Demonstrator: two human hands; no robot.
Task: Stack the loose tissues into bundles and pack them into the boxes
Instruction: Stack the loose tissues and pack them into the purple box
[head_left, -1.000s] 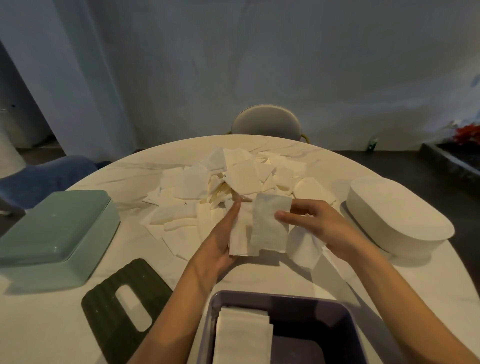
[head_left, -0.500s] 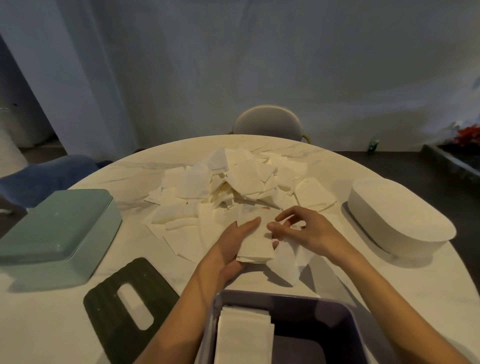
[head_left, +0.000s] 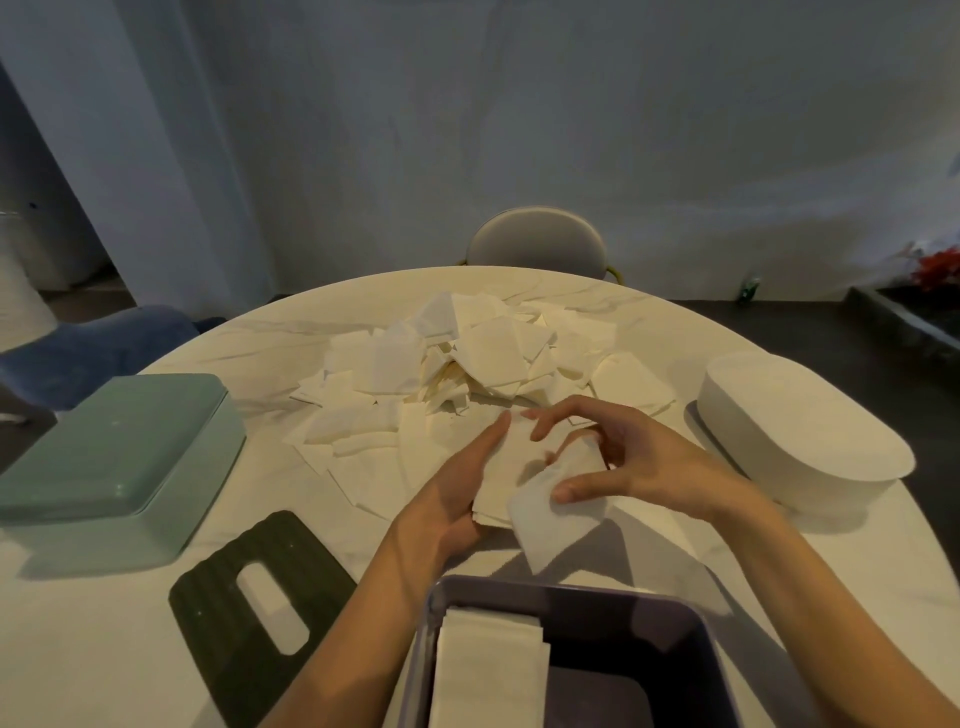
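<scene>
Steadying a small bundle (head_left: 501, 480) on the table (head_left: 156, 623), the left hand (head_left: 457, 499) lies flat with straight fingers against its near-left edge, evidently squaring it. The right hand (head_left: 628, 460) pinches one tissue (head_left: 553, 525), overlapping the bundle's right side, likely next to add. The loose pile (head_left: 467, 364) sits just beyond the bundle; the purple box (head_left: 675, 618), nearer than the bundle, holds a packed stack (head_left: 488, 670).

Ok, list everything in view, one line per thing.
table: one, white marble, round, under everything
tissue pile: one, white, table centre
small stack: one, white, under left hand
loose tissue: one, white, in right hand
purple box: one, near edge, open
bundle: one, white, inside purple box
green box: one, left side
white box: one, oval, right side
dark lid: one, slotted, flat, near left
chair: one, grey, behind table
hands: left flat against stack; right pinching tissue
</scene>
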